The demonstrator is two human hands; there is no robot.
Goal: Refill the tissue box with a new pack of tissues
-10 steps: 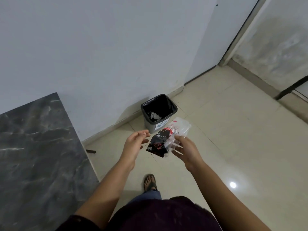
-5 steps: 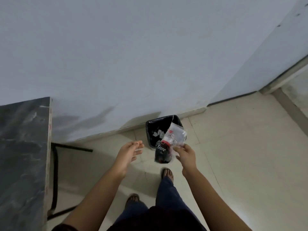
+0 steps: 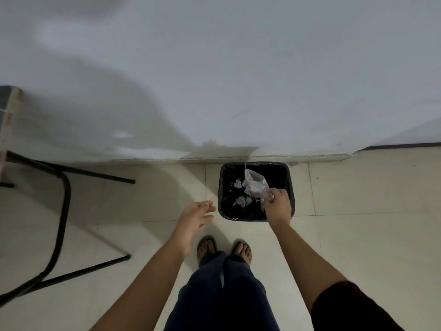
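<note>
My right hand [image 3: 278,206] pinches a crumpled clear plastic wrapper [image 3: 256,182] with red print and holds it over the open top of a black bin [image 3: 223,187]. The bin is lined with a black bag and has several white crumpled tissues inside. My left hand [image 3: 195,218] hovers empty, fingers apart, just left of the bin's near corner. No tissue box or fresh tissue pack is in view.
The bin stands against the white wall's skirting [image 3: 262,157]. Black metal table legs [image 3: 64,211] spread across the tiled floor at the left. My feet in sandals [image 3: 223,249] stand just short of the bin.
I have stepped up to the bin and the view has tilted down. My right hand carried the wrapper from in front of the bin to over its opening. The left hand stayed empty.
</note>
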